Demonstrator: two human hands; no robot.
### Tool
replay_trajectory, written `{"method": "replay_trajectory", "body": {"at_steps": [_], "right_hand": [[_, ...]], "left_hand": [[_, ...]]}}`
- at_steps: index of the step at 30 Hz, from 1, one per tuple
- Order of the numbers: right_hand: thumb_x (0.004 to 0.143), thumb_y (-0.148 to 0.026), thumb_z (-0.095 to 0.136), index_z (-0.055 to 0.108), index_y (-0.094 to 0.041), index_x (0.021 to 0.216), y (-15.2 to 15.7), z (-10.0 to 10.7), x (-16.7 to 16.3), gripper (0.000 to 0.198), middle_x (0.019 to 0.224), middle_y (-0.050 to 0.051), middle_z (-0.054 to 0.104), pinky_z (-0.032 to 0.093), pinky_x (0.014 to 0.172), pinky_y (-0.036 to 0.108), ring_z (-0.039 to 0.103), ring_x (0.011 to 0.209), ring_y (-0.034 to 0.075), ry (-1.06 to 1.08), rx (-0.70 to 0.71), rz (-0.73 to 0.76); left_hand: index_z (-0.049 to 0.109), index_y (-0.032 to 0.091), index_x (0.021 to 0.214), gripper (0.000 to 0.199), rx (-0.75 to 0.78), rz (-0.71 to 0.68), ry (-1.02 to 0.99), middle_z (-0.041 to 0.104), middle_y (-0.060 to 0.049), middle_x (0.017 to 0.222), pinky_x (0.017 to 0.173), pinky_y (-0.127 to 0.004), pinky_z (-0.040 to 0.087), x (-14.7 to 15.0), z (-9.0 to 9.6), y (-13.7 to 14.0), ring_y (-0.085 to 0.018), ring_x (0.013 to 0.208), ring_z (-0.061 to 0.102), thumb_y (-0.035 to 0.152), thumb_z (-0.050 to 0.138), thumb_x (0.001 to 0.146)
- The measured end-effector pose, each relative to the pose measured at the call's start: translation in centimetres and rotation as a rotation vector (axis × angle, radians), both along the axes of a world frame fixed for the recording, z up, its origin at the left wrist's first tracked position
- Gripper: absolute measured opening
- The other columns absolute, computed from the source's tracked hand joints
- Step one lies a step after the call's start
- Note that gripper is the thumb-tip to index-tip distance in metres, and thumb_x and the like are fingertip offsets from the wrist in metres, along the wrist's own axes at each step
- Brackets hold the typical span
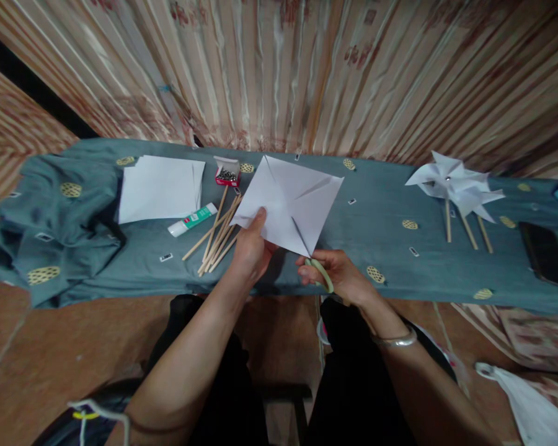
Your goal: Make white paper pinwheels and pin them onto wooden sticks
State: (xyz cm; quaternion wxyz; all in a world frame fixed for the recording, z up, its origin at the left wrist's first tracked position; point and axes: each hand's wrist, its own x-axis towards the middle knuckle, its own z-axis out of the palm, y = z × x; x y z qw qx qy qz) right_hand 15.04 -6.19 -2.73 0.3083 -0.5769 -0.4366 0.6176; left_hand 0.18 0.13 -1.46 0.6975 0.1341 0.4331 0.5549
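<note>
White paper square (291, 201), creased on its diagonals, held above the counter (376, 229) edge. Left hand (251, 248) pinches its lower-left corner; right hand (337, 272) is closed around scissors (320, 272) (pale green handles), blades cutting up 1 crease. To cut clean: keep the sheet taut, follow the fold, stop short of centre. Thin wooden sticks (216, 235), glue stick (193, 220), pin box (227, 173) nearby; finished pinwheels (456, 183) right.

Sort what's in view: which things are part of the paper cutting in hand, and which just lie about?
In hand: paper square, held by left hand; scissors in right hand, blades in the paper's cut.

Lying about: sticks, glue stick, pin box, paper stack, finished pinwheels, phone.
</note>
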Motion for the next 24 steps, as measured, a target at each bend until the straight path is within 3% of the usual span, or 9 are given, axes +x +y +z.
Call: {"method": "replay_trajectory", "body": {"at_steps": [16,24], "right_hand": [[0.046,-0.055,0.087,0.067,-0.018,0.067,0.07,0.09,-0.37,0.047,0.052,-0.003,0.062,0.042,0.046,0.022,0.054,0.048,0.01,0.013,-0.022,-0.049],[0.045,-0.057,0.086,0.065,-0.016,0.067,0.13,0.02,-0.51,0.051,0.054,-0.001,0.062,0.04,0.046,0.021,0.053,0.049,0.009,-0.008,-0.016,-0.066]], "left_hand": [[0.062,0.015,0.116,0.027,0.028,0.0,-0.005,0.072,-0.008,0.11,0.091,-0.034,0.055,-0.08,-0.24,-0.09,-0.019,0.096,0.07,0.02,0.057,0.089],[0.061,0.017,0.114,0.024,-0.002,-0.018,-0.022,0.073,-0.005,0.104,0.087,-0.032,0.055,0.09,-0.38,-0.33,-0.015,0.084,0.069,0.018,0.055,0.091]]}}
